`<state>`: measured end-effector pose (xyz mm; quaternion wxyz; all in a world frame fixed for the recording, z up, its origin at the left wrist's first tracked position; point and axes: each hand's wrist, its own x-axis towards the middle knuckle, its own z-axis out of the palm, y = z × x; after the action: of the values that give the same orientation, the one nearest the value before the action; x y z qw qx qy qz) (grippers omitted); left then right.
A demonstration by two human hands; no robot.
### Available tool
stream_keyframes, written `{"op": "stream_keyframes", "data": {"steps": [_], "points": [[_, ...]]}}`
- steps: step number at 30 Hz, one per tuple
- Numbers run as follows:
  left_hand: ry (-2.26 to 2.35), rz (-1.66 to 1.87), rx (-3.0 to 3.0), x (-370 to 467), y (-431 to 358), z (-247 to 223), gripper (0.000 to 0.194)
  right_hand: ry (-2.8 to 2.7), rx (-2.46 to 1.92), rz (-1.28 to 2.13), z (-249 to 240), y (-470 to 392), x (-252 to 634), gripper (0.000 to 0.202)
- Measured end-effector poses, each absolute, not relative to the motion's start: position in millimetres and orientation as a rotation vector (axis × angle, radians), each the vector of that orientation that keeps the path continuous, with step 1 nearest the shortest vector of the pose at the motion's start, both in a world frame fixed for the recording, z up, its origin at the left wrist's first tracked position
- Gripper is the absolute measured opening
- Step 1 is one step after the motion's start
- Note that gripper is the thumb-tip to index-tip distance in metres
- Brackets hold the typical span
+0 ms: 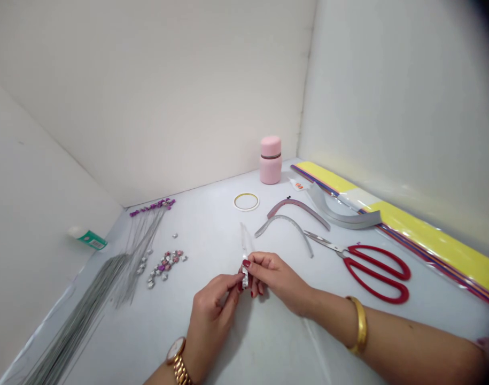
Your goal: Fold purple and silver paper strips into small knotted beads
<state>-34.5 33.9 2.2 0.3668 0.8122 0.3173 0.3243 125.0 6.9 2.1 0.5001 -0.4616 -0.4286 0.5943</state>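
Observation:
A narrow silvery paper strip is pinched between both hands near the middle of the table, its loose end pointing away from me. My left hand, below a gold watch, grips the strip's lower end with thumb and fingertips. On its right side, my right hand holds the same strip between thumb and fingers. Fingertips hide part of the folded end. Small silver, pink and purple stars lie to the left of my hands. Red-handled scissors rest to the right, beside curved grey strips.
Thin grey wires cover the left side, some tipped with purple stars. A green-and-white tube lies at the left edge. Toward the back are a tape ring and a pink flask. Long yellow packaging runs along the right wall.

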Motion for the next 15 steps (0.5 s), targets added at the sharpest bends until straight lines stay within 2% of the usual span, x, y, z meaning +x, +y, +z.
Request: {"op": "stream_keyframes", "data": {"steps": [15], "points": [[0.831,0.805,2.093,-33.8,33.2,2.8,0.02,-1.029,-1.154,1.377,0.8,6.5,124.4,0.028]]}}
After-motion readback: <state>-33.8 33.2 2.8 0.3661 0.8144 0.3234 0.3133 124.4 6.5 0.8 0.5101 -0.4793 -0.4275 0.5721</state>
